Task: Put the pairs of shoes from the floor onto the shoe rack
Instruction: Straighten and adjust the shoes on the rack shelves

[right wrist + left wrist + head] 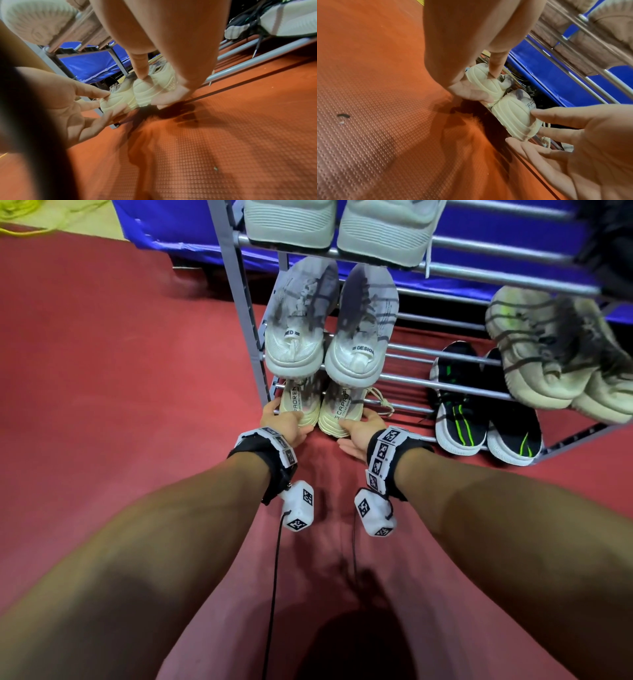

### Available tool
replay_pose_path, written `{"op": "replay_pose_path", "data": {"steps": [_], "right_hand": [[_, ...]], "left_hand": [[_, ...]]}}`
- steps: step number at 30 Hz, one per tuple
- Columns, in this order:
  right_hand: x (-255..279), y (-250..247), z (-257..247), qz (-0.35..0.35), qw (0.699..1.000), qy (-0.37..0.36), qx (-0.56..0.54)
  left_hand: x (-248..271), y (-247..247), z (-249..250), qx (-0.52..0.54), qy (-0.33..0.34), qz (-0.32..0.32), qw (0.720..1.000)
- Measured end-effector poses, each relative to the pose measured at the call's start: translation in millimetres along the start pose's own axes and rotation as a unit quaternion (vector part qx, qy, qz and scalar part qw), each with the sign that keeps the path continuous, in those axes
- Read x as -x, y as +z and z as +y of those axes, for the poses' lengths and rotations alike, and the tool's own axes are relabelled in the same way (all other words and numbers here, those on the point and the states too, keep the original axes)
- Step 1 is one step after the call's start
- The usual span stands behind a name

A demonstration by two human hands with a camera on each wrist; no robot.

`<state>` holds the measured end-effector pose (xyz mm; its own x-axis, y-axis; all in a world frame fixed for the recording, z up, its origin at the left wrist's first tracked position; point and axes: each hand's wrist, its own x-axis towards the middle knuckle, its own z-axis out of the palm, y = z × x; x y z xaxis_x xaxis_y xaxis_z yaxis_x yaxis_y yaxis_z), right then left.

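Observation:
A cream pair of shoes sits heel-out at the left end of the grey shoe rack's (247, 313) bottom tier. My left hand (287, 422) holds the left cream shoe (301, 409) by its heel, thumb on top and fingers beneath. In the left wrist view that hand (485, 86) pinches the ribbed heel (479, 75). My right hand (359, 431) holds the right cream shoe (342, 412) the same way. The right wrist view shows its thumb on top of the heel (150, 89) and its fingers under the sole. The toes of both shoes are hidden under the tier above.
A white-and-grey pair (329, 330) sits on the tier above, and a white pair (339, 227) above that. A black-and-green pair (479, 412) stands at the bottom right, with a beige pair (555, 354) over it. Red studded floor (120, 371) spreads to the left; a blue mat (171, 227) lies behind.

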<state>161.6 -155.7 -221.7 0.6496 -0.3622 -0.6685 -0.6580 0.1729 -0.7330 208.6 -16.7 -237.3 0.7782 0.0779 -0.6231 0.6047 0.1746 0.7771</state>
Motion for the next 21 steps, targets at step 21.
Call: {"op": "replay_pose_path", "data": {"steps": [21], "right_hand": [[9, -15, 1, -0.022, 0.993, 0.002, 0.118]], "left_hand": [[8, -4, -5, -0.098, -0.03, 0.01, 0.995]]}}
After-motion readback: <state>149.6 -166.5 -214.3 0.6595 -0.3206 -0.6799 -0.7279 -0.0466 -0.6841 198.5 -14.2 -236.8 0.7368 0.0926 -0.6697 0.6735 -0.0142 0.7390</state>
